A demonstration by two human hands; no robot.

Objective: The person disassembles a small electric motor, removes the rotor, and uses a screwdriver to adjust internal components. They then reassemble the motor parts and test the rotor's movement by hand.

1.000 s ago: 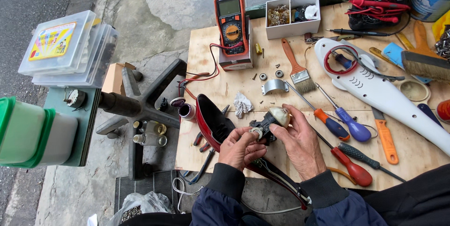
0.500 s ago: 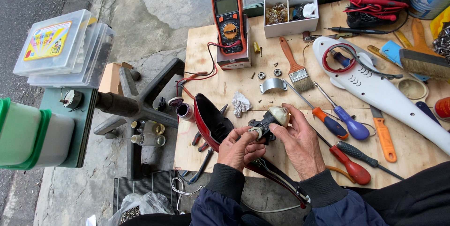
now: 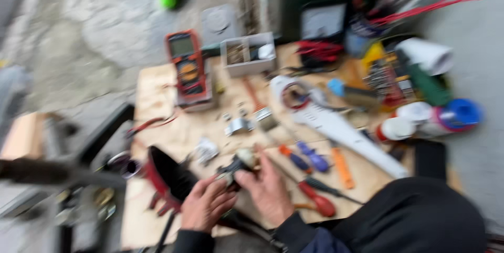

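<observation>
On a cluttered plywood desk set over concrete ground, a small motor part is gripped by the left hand and right hand, both closed around it.

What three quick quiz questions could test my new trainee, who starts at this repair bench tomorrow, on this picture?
1. True or false: both hands hold the small motor part.
2. Which lies nearer the box: multimeter or red screwdriver?
3. What colour is the long casing?

Key: 1 true. 2 multimeter. 3 white.
</observation>
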